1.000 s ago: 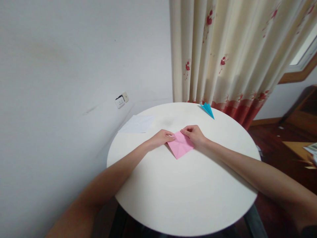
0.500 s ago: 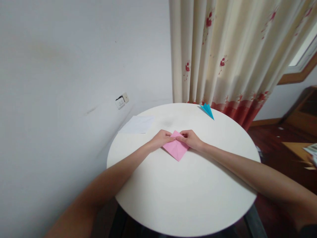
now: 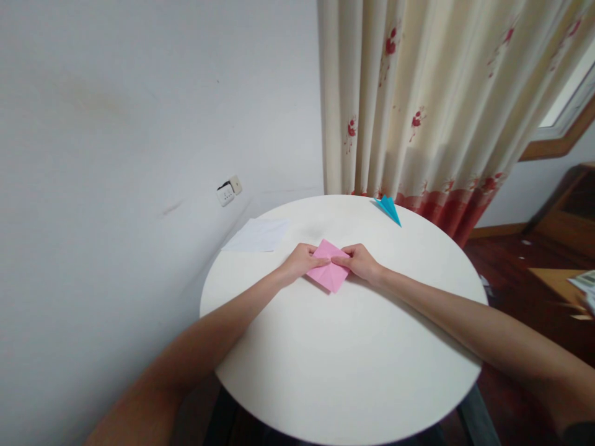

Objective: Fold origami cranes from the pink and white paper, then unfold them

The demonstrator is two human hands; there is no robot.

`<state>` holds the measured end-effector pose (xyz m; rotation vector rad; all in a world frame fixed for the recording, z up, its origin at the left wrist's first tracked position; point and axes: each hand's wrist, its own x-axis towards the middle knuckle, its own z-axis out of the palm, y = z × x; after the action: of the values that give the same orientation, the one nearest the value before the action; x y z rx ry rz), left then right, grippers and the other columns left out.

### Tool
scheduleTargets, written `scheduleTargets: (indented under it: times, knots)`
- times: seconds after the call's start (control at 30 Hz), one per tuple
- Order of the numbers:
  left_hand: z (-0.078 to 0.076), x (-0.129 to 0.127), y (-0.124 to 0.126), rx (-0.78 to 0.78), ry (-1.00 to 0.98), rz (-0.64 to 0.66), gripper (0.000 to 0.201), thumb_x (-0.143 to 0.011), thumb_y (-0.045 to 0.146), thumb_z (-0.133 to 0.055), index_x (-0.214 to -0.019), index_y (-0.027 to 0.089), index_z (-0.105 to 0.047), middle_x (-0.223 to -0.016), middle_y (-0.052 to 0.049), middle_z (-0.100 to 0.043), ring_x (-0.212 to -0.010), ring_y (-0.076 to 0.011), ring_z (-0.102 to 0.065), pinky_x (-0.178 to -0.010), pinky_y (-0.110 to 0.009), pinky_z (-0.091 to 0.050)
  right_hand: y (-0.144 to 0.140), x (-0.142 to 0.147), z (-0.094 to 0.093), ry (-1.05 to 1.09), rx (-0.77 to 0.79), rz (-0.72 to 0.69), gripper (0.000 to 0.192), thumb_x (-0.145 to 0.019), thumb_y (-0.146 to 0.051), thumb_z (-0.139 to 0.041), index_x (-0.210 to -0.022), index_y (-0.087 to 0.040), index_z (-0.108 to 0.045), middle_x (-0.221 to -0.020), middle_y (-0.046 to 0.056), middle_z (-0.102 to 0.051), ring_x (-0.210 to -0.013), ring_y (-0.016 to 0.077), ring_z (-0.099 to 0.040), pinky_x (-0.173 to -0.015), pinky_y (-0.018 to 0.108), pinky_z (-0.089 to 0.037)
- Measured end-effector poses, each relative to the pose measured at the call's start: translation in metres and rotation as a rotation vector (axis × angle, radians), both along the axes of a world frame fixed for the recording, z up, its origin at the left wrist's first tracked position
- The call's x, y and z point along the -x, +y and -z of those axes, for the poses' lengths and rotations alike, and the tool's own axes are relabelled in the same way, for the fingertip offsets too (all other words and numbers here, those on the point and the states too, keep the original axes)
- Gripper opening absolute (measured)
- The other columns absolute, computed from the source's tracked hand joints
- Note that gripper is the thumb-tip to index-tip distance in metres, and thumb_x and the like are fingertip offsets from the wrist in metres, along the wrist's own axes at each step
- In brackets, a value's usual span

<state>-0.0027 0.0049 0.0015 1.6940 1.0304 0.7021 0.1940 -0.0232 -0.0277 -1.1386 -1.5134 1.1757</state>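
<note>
Pinching the pink paper (image 3: 328, 272) from either side, left hand (image 3: 300, 260) and right hand (image 3: 361, 261) fingers apparently closed on it, uneven pressure could skew the crease on the desk (image 3: 348, 359).

bare table (image 3: 353, 365) in front, blue paper plane (image 3: 388, 209) far edge

One pink paper (image 3: 329, 267), one blue paper (image 3: 389, 209), one white sheet (image 3: 258, 235), two hands.

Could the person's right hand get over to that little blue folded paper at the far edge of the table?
Probably yes. The blue folded paper lies beyond the right hand, with only bare table between; the hand would first have to let go of the pink paper.
</note>
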Motion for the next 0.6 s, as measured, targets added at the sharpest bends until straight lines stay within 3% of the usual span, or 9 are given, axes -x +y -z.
scheduleTargets:
  times: [0.13, 0.27, 0.43, 0.6]
  knots:
    - [0.0004, -0.0007, 0.0006, -0.015, -0.011, -0.012, 0.043, -0.061, 0.039, -0.08, -0.09, 0.008, -0.073, -0.077, -0.007, -0.07, -0.059, -0.0136, -0.058, -0.051, -0.022, -0.037, -0.0008, 0.0004, -0.0014, -0.005, 0.014, -0.065, 0.033, -0.062, -0.039, -0.074, -0.073, -0.009, -0.067, -0.06, 0.0, -0.055, -0.053, 0.0082, -0.041, -0.049, 0.023, -0.029]
    - [0.0012, -0.001, 0.001, 0.017, -0.08, 0.026, 0.049, -0.059, 0.036, -0.082, -0.098, 0.008, -0.071, -0.084, -0.008, -0.072, -0.067, -0.0157, -0.063, -0.058, -0.023, -0.045, 0.0007, 0.0001, -0.001, 0.012, 0.002, -0.006, 0.031, -0.064, -0.037, -0.073, -0.073, -0.009, -0.066, -0.06, 0.0, -0.055, -0.053, 0.0086, -0.042, -0.049, 0.023, -0.03]
    - [0.0048, -0.0002, 0.0046, -0.016, -0.149, -0.025, 0.055, -0.058, 0.033, -0.084, -0.104, 0.008, -0.067, -0.093, -0.011, -0.072, -0.074, -0.0183, -0.066, -0.064, -0.026, -0.049, 0.0022, -0.0003, -0.0001, 0.074, -0.001, 0.077, 0.034, -0.063, -0.04, -0.073, -0.074, -0.008, -0.066, -0.062, 0.001, -0.058, -0.053, 0.0094, -0.044, -0.049, 0.023, -0.032]
    - [0.0053, -0.0022, 0.0054, -0.064, -0.106, -0.039, 0.052, -0.059, 0.035, -0.083, -0.101, 0.01, -0.068, -0.097, -0.012, -0.072, -0.08, -0.0204, -0.066, -0.067, -0.026, -0.051, -0.001, -0.0002, -0.0027, 0.045, 0.058, 0.018, 0.033, -0.063, -0.037, -0.074, -0.074, -0.007, -0.068, -0.063, 0.003, -0.059, -0.055, 0.0099, -0.045, -0.05, 0.023, -0.033]
